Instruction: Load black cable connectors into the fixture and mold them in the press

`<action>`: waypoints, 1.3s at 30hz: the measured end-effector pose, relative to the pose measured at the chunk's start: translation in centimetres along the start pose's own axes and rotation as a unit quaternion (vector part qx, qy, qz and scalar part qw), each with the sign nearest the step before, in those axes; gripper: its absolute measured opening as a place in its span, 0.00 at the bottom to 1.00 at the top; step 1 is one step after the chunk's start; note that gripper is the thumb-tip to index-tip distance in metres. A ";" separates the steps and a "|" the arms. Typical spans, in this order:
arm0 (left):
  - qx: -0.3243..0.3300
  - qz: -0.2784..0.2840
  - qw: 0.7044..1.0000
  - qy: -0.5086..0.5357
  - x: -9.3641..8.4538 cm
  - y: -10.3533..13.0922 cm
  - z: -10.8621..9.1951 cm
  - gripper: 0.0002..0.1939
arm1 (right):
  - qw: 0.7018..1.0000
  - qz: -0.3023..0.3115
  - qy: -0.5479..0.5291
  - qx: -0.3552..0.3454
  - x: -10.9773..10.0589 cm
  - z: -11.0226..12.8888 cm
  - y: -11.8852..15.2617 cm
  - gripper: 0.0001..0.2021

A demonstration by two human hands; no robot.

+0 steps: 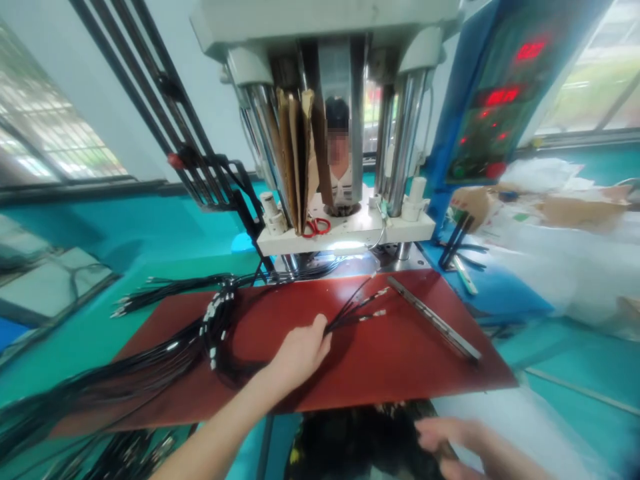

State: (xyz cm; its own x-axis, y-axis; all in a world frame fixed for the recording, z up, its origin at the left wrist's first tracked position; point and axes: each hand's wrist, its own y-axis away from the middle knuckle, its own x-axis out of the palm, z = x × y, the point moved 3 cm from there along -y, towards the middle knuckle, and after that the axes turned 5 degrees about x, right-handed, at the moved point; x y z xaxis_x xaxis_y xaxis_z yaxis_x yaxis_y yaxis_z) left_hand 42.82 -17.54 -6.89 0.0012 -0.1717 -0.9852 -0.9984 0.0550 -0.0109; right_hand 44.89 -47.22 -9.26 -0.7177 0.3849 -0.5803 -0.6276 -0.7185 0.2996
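In the middle of the frame, our left hand [303,350] holds a few thin black cables [345,319], with the thumb and the fingers closed around them. These cables spread a little beyond the hand, and their light ends point to the upper right, above the red-brown board [425,373]. Our right hand [467,443] is at the lower right of the frame, near the front edge of the board. It is blurred, so we cannot tell if its fingers pinch something or are only bent. On the right part of the board, we see a long metal bar [435,320] which lies diagonally, well apart from our left hand. To the left of this hand, a curved bundle of black cables [215,330] with white tips rests on the board, and more long cables [100,380] run to the left edge of the frame. At the upper centre stands a pale machine [345,239] with metal columns. On its plate we see red-handled scissors [319,228], just beside upright brown sheets [299,157]. Between the columns a person [341,177] is visible. At the upper right is a blue control box [483,120] with red lit digits.
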 end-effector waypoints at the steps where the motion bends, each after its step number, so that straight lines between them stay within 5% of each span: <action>1: 0.009 -0.006 0.999 0.032 -0.7 -0.1 -0.5 0.09 | 0.999 -0.010 -0.045 -0.029 -0.7 1.4 -1.2 0.13; 3: 0.044 -0.013 0.996 0.080 -1.9 0.1 -1.6 0.09 | 0.978 -0.067 -0.186 -0.061 -2.9 3.2 -4.0 0.12; 5: 0.066 -0.013 0.992 0.104 -2.5 0.5 -2.3 0.09 | 0.912 -0.103 -0.388 -0.079 -5.3 4.1 -7.0 0.16; 8: 0.058 -0.011 0.991 0.117 -2.2 1.2 -2.2 0.10 | 0.847 -0.070 -0.519 -0.092 -8.1 5.4 -11.1 0.16; 10: 0.057 -0.022 0.990 0.124 -1.5 1.6 -1.8 0.10 | 0.851 -0.089 -0.508 -0.099 -9.5 6.4 -13.0 0.12; 14: 0.068 -0.059 0.986 0.140 -0.7 2.2 -1.6 0.10 | 0.914 -0.169 -0.362 -0.074 -10.6 8.1 -14.7 0.13; 21: 0.059 -0.023 0.962 0.264 -0.2 2.2 -1.0 0.14 | 0.964 -0.135 -0.208 -0.093 -12.9 12.3 -14.5 0.05; 24: 0.067 0.019 0.905 0.420 -0.3 0.5 0.0 0.20 | 0.985 -0.096 -0.041 -0.138 -14.6 16.8 -13.3 0.01; 27: -0.007 0.014 0.809 0.588 -0.8 -1.9 1.5 0.23 | 0.980 -0.034 0.103 -0.166 -15.3 21.8 -11.8 0.06; 29: -0.070 -0.053 0.745 0.662 -1.8 -3.1 2.7 0.19 | 0.963 -0.016 0.198 -0.183 -15.3 24.8 -11.0 0.09; 32: -0.069 -0.178 0.668 0.720 -4.4 -3.5 3.8 0.18 | 0.919 -0.050 0.326 -0.217 -15.0 28.1 -10.4 0.09; 35: -0.019 -0.245 0.641 0.728 -7.1 -2.7 4.0 0.14 | 0.898 -0.096 0.345 -0.254 -14.5 30.2 -10.9 0.09; 39: 0.035 -0.273 0.637 0.720 -8.8 -1.4 3.7 0.11 | 0.942 -0.106 0.171 -0.268 -13.7 31.5 -12.6 0.21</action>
State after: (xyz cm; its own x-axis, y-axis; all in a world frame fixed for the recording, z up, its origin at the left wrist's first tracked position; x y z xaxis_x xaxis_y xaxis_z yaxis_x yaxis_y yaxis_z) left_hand 44.40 -12.48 1.13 0.2448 -0.9055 0.3467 -0.8661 -0.3649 -0.3417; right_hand 53.16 -25.23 18.80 -0.3964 0.4095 -0.8217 -0.4378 -0.8710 -0.2228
